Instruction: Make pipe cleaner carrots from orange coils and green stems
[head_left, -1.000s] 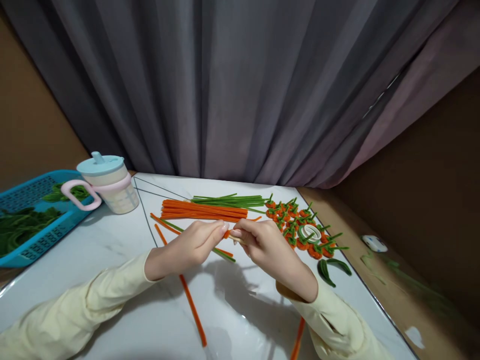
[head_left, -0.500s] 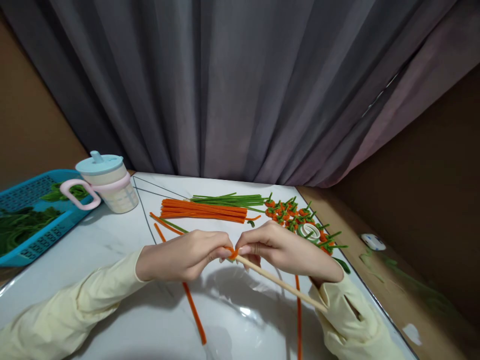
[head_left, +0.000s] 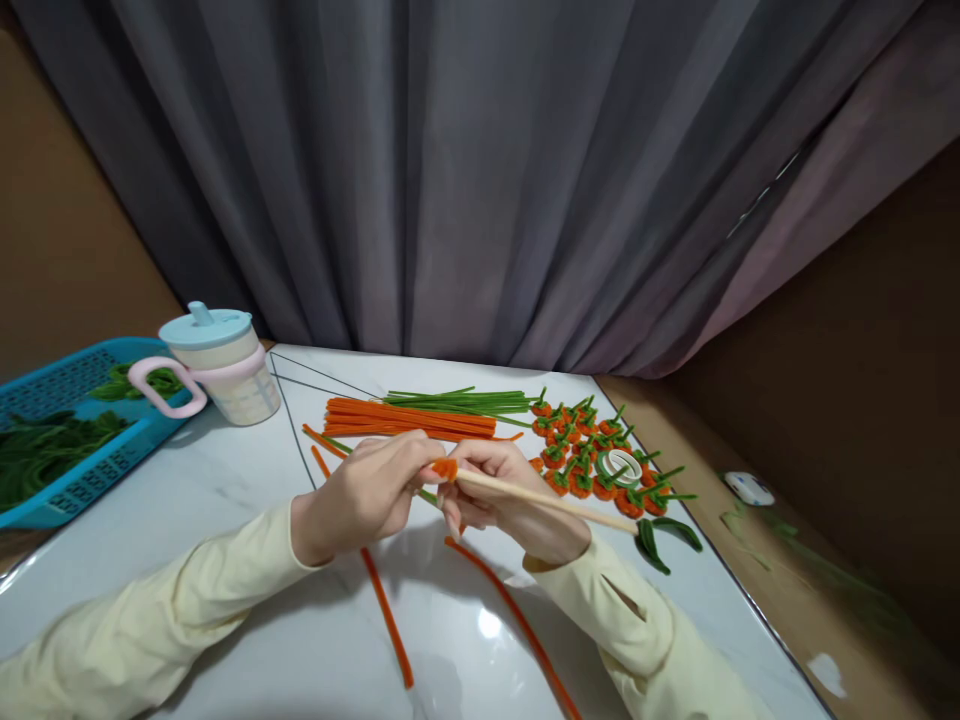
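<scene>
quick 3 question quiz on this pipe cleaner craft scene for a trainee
1. True or false: the orange pipe cleaner is coiled around the tip of the wooden stick.
2. Which hand holds the stick: A the left hand, B the right hand, C neither?
3. Fill in: the lidded cup stands beside the ___ basket of green pieces.

Key:
1. True. The coil sits at the stick's tip, pinched between both hands.
2. B. The right hand has its grip shut on the stick, while the left pinches the coil.
3. Blue.
</scene>
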